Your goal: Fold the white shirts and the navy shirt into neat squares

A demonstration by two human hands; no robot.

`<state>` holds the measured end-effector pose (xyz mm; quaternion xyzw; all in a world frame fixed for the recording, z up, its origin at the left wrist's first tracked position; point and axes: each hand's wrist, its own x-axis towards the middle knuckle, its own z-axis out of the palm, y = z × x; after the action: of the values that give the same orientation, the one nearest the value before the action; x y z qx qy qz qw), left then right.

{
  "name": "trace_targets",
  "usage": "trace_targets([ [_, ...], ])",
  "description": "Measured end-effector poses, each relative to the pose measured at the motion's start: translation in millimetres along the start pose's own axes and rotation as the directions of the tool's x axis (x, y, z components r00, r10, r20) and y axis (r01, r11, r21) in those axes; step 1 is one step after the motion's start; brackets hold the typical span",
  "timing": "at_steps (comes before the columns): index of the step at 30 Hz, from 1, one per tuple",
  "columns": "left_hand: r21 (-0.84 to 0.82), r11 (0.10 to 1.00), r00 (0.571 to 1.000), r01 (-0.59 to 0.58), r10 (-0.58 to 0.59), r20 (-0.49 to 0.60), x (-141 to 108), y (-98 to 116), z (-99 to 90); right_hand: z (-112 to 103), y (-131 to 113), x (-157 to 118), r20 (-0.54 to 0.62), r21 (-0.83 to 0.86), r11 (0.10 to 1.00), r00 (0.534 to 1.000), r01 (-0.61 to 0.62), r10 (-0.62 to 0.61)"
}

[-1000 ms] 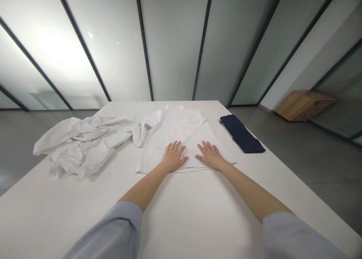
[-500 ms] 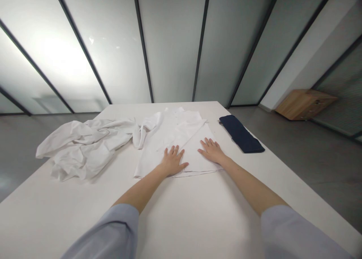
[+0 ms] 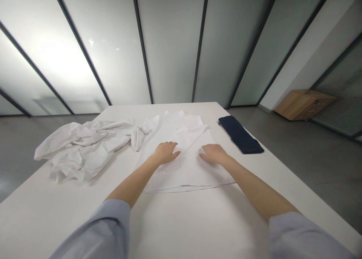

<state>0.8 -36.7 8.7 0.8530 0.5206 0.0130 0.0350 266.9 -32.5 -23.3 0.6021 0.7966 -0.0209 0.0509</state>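
A white shirt (image 3: 192,170) lies spread on the table, its collar toward the far edge and its hem toward me. One sleeve is folded slantwise across its front; the other lies crumpled at the left. My left hand (image 3: 166,152) is over the left middle of the shirt, fingers a little bent and apart from the thumb. Over the right side is my right hand (image 3: 212,154), its fingers loosely curved and thumb apart. Neither hand holds anything; whether the fingertips touch the cloth is hard to tell.
Crumpled white cloth (image 3: 85,147) lies left of the shirt on the white table (image 3: 181,221). A folded dark blue cloth (image 3: 240,134) is near the right edge. Beyond the table stand frosted glass panels (image 3: 172,44) and a wooden cabinet (image 3: 302,104).
The shirt's hem has come closer to me and lies wider. Both hands have gone from flat and spread to lightly curved, the left one shifting slightly left and away from me.
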Motion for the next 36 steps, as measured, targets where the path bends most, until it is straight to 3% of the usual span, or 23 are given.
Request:
trace_targets([
  [3, 0.034, 0.993, 0.99, 0.113, -0.11, -0.085, 11, -9, 18.5, -4, 2, 18, -0.081, 0.018, 0.999, 0.996, -0.04, 0.042],
  [6, 0.026, 0.98, 0.98, 0.196, -0.195, -0.03, 14, -20, 39.0, 9, 2, 29, -0.074, 0.032, 0.995, 0.993, -0.09, 0.092],
  [10, 0.027, 0.979, 0.98, 0.2, -0.2, -0.005, 6, -28, 53.9, 29, 0, 26, -0.081, 0.055, 0.99, 0.988, -0.131, 0.135],
  [13, 0.05, 0.982, 0.984, 0.18, -0.18, 0.0, -4, -27, 51.3, 32, -5, 14, -0.07, 0.056, 0.989, 0.988, -0.135, 0.139],
  [17, 0.037, 0.983, 0.984, 0.178, -0.178, 0.002, -12, -26, 31.1, 23, -6, -5, -0.084, 0.044, 0.997, 0.995, -0.057, 0.06],
  [20, 0.021, 0.974, 0.973, 0.224, -0.225, 0.05, -5, -29, 13.3, 15, 8, -6, -0.123, 0.096, 0.995, 0.992, -0.015, 0.027],
  [22, 0.028, 0.968, 0.967, 0.25, -0.251, 0.043, 5, -31, 7.9, 11, 24, 5, -0.198, 0.158, 0.985, 0.975, -0.066, 0.097],
  [25, 0.008, 0.966, 0.961, 0.258, -0.256, -0.1, 20, -33, 15.0, 8, 50, 33, -0.322, 0.301, 0.943, 0.915, -0.143, 0.242],
  [27, -0.026, 0.963, 0.944, 0.268, -0.267, -0.195, 27, -34, 26.5, 8, 64, 53, -0.286, 0.427, 0.891, 0.912, -0.154, 0.295],
  [30, -0.081, 0.953, 0.926, 0.291, -0.302, -0.227, 30, -36, 42.2, 8, 74, 74, -0.189, 0.566, 0.813, 0.938, -0.138, 0.291],
  [33, -0.124, 0.954, 0.929, 0.274, -0.296, -0.223, 30, -39, 48.4, 7, 76, 82, -0.155, 0.575, 0.807, 0.949, -0.139, 0.274],
  [36, -0.147, 0.952, 0.928, 0.27, -0.298, -0.224, 29, -40, 47.8, 7, 73, 81, -0.196, 0.461, 0.872, 0.94, -0.163, 0.279],
])
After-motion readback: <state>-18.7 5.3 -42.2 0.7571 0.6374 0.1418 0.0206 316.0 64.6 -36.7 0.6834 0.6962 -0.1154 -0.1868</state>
